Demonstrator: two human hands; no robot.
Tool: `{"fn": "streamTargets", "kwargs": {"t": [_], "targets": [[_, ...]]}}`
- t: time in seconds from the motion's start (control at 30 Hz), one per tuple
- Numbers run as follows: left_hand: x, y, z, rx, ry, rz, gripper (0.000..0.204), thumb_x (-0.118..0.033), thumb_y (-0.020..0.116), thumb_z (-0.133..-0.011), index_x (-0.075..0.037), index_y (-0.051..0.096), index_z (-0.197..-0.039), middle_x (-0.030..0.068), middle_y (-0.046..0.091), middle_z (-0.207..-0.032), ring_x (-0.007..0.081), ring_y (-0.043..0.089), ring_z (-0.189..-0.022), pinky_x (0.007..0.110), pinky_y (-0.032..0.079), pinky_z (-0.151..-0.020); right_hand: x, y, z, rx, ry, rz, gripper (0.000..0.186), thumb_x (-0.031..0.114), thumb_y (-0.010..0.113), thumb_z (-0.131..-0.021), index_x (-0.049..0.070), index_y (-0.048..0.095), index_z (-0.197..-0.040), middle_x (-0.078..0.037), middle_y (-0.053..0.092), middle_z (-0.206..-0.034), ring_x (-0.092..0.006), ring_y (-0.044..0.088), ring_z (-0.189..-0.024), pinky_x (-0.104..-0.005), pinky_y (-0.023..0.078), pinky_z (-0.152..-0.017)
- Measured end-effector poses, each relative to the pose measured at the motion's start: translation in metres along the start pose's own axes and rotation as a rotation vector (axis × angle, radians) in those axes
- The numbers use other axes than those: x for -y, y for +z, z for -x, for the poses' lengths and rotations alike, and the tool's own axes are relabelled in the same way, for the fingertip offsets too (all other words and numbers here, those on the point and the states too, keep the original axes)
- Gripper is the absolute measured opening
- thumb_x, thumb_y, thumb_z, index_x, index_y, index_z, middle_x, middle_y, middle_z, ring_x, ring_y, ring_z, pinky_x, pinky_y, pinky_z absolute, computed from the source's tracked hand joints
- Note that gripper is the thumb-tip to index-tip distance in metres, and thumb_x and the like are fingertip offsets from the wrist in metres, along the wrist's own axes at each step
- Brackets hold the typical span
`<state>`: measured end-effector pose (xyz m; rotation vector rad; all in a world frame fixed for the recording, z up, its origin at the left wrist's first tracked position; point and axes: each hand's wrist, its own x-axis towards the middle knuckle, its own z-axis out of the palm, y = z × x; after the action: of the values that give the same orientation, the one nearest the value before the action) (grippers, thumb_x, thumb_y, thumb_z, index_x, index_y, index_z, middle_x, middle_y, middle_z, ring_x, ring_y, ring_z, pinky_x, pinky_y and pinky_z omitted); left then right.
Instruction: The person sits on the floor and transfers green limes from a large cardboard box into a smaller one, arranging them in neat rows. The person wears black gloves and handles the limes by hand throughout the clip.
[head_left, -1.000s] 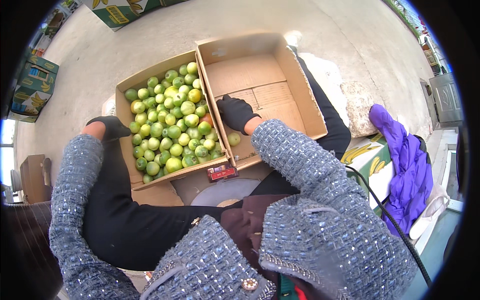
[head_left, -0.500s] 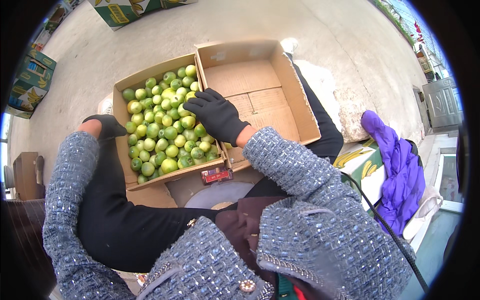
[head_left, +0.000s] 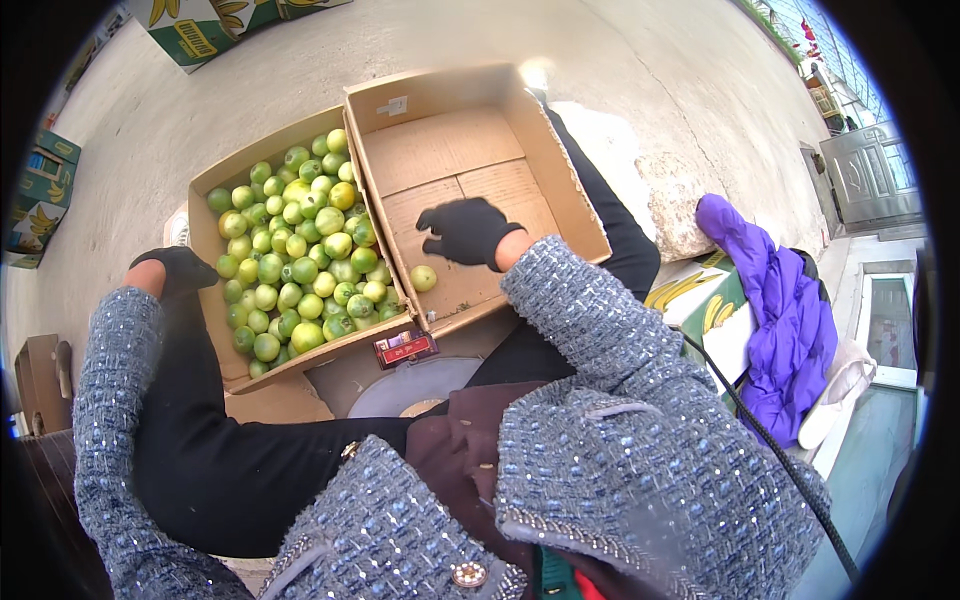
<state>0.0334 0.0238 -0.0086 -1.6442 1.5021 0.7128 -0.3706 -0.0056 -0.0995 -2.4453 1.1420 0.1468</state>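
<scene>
Two low cardboard boxes stand side by side in front of me. Round green-yellow fruits (head_left: 300,235) fill the left box (head_left: 225,178); a single fruit (head_left: 424,278) lies in the near left corner of the right box (head_left: 470,140). Above the right box is my right hand (head_left: 467,233) in a black glove, fingers bent and apart, with nothing visible between them. Its palm is turned away. My left hand (head_left: 178,270), also gloved in black, rests at my knee, its stretched fingers at the left box's outer wall. The dark trousers make those fingers hard to separate.
A small red packet (head_left: 405,348) lies by the left box's near edge. At my right are a banana-printed carton (head_left: 700,295), a purple garment (head_left: 770,310) and a whitish sack (head_left: 670,200). More printed cartons (head_left: 195,35) stand farther off on the concrete floor.
My right hand has moved from over the fruits in the left box to above the right box. My left hand stays by the left box. The whole view has shifted slightly.
</scene>
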Motion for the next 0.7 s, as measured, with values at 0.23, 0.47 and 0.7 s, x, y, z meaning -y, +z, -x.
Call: {"fn": "streamTargets", "kwargs": {"t": [0.23, 0.47, 0.7], "targets": [[-0.015, -0.009, 0.01, 0.009, -0.062, 0.024, 0.052, -0.052, 0.053, -0.085, -0.019, 0.064, -0.124, 0.0067, 0.061, -0.127, 0.026, 0.058, -0.116, 0.035, 0.041, -0.103, 0.028, 0.052, 0.013, 0.105, -0.05, 0.076, 0.036, 0.026, 0.067, -0.079, 0.005, 0.058, -0.107, -0.016, 0.065, -0.097, -0.0353, 0.065, -0.091, -0.0446, 0.053, -0.076], [-0.01, -0.005, 0.015, 0.003, -0.044, -0.043, 0.052, -0.051, 0.052, -0.085, -0.018, 0.063, -0.124, 0.0077, 0.061, -0.128, 0.0262, 0.057, -0.117, 0.035, 0.041, -0.102, 0.023, -0.017, 0.007, -0.215, 0.129, -0.395, 0.04, 0.035, 0.07, -0.081, 0.009, 0.059, -0.11, -0.015, 0.067, -0.097, -0.0327, 0.065, -0.091, -0.0418, 0.051, -0.079], [-0.009, -0.005, 0.009, 0.002, -0.036, 0.029, 0.052, -0.053, 0.052, -0.085, -0.02, 0.063, -0.124, 0.0065, 0.061, -0.128, 0.0248, 0.057, -0.117, 0.035, 0.041, -0.102, 0.083, -0.001, -0.004, -0.454, -0.394, -0.185, 0.046, 0.027, 0.07, -0.077, 0.011, 0.058, -0.119, -0.008, 0.064, -0.102, -0.0266, 0.058, -0.102, -0.0411, 0.036, -0.106]]}}
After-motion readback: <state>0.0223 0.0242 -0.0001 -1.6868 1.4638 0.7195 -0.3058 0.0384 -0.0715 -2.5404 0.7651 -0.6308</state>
